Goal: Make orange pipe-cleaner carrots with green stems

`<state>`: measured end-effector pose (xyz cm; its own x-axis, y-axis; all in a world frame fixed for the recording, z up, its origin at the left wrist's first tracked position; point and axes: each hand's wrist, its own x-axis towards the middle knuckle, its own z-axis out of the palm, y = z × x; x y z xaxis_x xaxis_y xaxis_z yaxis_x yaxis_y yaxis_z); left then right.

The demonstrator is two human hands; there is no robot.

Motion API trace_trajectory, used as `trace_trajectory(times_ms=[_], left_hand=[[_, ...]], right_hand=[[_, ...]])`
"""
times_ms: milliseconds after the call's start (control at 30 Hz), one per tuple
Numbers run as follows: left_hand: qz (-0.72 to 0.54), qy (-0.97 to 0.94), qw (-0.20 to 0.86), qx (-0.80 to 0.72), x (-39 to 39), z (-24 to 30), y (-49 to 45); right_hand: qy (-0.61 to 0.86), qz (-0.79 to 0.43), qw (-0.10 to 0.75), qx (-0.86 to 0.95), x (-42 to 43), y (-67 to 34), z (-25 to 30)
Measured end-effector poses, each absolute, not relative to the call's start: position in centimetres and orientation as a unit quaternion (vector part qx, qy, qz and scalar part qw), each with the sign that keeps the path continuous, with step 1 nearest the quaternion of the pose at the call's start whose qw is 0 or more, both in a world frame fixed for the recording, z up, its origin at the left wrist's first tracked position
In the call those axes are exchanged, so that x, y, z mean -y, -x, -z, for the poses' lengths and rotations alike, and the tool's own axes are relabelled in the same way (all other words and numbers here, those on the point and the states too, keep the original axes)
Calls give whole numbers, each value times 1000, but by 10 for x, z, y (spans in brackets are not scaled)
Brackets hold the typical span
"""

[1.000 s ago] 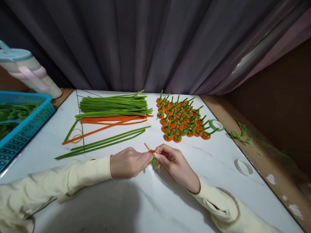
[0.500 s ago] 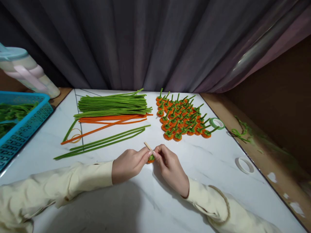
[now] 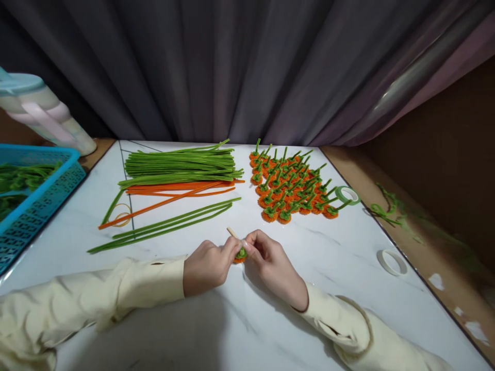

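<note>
1. So the left hand (image 3: 207,265) had its thumb and fingers pinched at a small orange-and-green piece (image 3: 240,259), low over the near middle of the table (image 3: 278,330). Looked like that kept it steady.
2. Right hand (image 3: 275,264) was pinching the piece's green top from the other side, fingertips nearly meeting the left's, probably for fine control.
3. A stick (image 3: 231,232) poked out past the fingertips. Couldn't tell which fingers actually gripped it.
4. Green stems (image 3: 180,166) lay bunched behind orange stems (image 3: 174,191), I'd guess to keep colours sorted. Three or so loose stems (image 3: 166,226) sat nearer the left hand, maybe for easy reach.
5. Orange pieces (image 3: 292,190) crowded the far right, green stalks up, seemingly out of the hands' way; green tape (image 3: 347,196) lay beside them.
</note>
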<state>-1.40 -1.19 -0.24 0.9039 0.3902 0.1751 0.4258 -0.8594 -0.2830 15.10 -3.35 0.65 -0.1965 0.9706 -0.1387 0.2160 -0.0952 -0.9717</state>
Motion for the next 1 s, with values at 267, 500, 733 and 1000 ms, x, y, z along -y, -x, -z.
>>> trace_trajectory(times_ms=[267,500,733,1000], left_hand=[[113,950,41,287,6,6,15],[238,811,-261,466,4,-2,11],[282,862,-177,382,3,5,14],[208,883,-201,369,0,-9,13]], right_hand=[[518,-523,388,555,31,-155,-5],[537,-479,340,606,35,-156,-5],[536,-405,351,653,36,-157,-3],[490,-324,344,732,39,-157,1]])
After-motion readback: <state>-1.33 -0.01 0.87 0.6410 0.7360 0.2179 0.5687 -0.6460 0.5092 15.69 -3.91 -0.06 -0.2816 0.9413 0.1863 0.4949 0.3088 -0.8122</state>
